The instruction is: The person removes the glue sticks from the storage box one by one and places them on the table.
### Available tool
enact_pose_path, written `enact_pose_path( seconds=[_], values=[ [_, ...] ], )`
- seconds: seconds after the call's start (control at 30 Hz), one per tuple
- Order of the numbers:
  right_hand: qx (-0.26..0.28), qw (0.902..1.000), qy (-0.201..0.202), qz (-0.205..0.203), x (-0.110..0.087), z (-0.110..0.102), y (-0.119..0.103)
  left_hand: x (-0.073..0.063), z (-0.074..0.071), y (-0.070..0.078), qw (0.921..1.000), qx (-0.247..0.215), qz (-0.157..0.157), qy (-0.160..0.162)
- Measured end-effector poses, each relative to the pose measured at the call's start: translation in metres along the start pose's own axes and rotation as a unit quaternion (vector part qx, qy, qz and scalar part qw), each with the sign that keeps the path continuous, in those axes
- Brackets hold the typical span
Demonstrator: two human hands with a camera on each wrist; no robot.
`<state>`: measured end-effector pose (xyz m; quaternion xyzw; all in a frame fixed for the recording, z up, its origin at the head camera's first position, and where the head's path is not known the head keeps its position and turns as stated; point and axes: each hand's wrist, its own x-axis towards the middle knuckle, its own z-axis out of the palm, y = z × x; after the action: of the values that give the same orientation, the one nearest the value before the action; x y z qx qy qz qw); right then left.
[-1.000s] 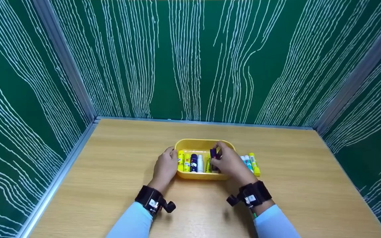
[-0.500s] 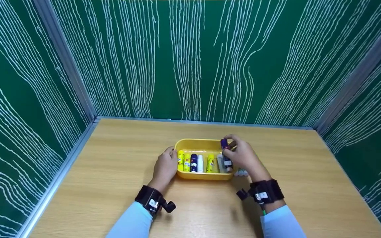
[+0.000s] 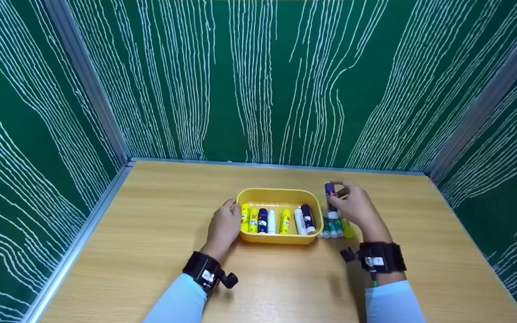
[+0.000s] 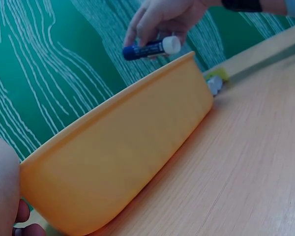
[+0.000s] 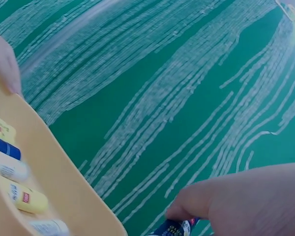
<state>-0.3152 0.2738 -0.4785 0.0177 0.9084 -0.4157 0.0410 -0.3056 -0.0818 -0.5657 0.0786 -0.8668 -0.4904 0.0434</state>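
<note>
My left hand point(image 3: 225, 224) holds the left end of a yellow plastic tray point(image 3: 281, 240). In the tray lies a row of capped glue sticks: yellow ones point(image 3: 285, 221), white ones point(image 3: 271, 221) and dark blue ones point(image 3: 307, 218). Past the tray's right end, my right hand point(image 3: 354, 204) pinches a dark glue stick point(image 3: 331, 202) with a purple cap and white base, between thumb and fingers. In the left wrist view this glue stick point(image 4: 151, 48) is raised above the tray's rim. My right wrist view catches only part of it, under the fingers.
Just right of the tray, several green-and-white glue sticks point(image 3: 333, 229) and a yellow one point(image 3: 347, 229) lie side by side on the wooden table point(image 3: 173, 193), partly hidden by the right hand. Green walls with white wavy lines point(image 3: 254, 89) enclose the table.
My right hand has carried the dark glue stick from inside the tray, over its right end, to above the row outside. The left hand and tray have stayed put.
</note>
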Motion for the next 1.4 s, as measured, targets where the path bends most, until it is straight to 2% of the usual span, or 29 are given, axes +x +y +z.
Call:
enact_pose_path(
  seconds=[0.23, 0.53, 0.77, 0.93, 1.1, 1.4],
  values=[
    [-0.025, 0.9996, 0.003, 0.014, 0.003, -0.014, 0.020, 0.000, 0.000, 0.001, 1.0000, -0.002, -0.006, -0.001],
    [-0.035, 0.9963, -0.018, 0.076, 0.005, -0.023, 0.039, 0.000, 0.000, 0.000, 1.0000, 0.001, -0.003, -0.001],
    [-0.041, 0.9930, -0.038, 0.104, 0.006, -0.023, 0.054, -0.001, -0.001, 0.000, 1.0000, 0.000, 0.007, 0.000],
    [-0.036, 0.9903, -0.057, 0.122, 0.005, -0.020, 0.060, -0.002, -0.002, 0.001, 0.9998, 0.005, 0.019, 0.006],
    [-0.042, 0.9894, -0.069, 0.120, 0.005, -0.019, 0.061, -0.002, -0.002, 0.000, 0.9998, 0.003, 0.018, 0.005],
    [-0.034, 0.9861, -0.078, 0.143, 0.004, -0.018, 0.065, -0.002, -0.002, 0.002, 0.9999, 0.004, 0.013, 0.006]
  ],
)
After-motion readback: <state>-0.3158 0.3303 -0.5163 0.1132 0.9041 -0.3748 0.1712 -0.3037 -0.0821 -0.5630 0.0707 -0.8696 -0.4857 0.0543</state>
